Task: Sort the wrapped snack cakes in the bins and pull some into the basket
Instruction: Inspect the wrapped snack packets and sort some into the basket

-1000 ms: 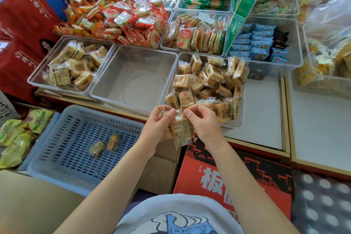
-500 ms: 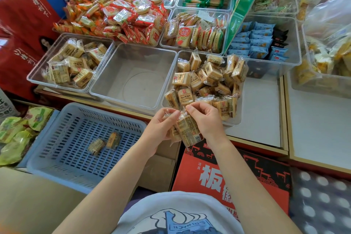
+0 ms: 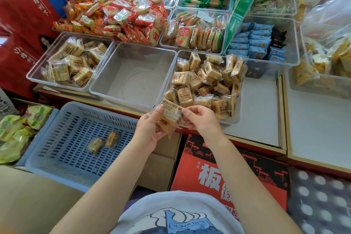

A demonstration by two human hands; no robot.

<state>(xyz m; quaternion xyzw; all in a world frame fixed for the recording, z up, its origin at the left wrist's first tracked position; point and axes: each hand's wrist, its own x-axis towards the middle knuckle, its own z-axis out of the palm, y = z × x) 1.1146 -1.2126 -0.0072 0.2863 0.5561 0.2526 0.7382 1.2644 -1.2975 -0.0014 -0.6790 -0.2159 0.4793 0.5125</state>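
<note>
Holding one wrapped snack cake (image 3: pixel 171 115) between both hands just in front of the full clear bin (image 3: pixel 235 119), label side turned up: left hand (image 3: pixel 150 131) cupping it from below with fingers curled round the wrapper, right hand (image 3: pixel 201 121) pinching its right edge between thumb and forefinger. Judging the step as checking a cake before dropping it; advisable to grip by the sealed wrapper edges rather than squeezing the soft middle, then carrying it left and low into the blue slotted basket (image 3: pixel 47 157), lying left of and nearer than that bin, two cakes (image 3: pixel 103 141) already resting inside. Sitting left of the full bin, an empty clear bin (image 3: pixel 106 89); farther left, a partly filled bin (image 3: pixel 36 74). Lying beyond the full bin, heaped red-wrapped snacks (image 3: pixel 129 19) and further clear trays on the shelf.
</note>
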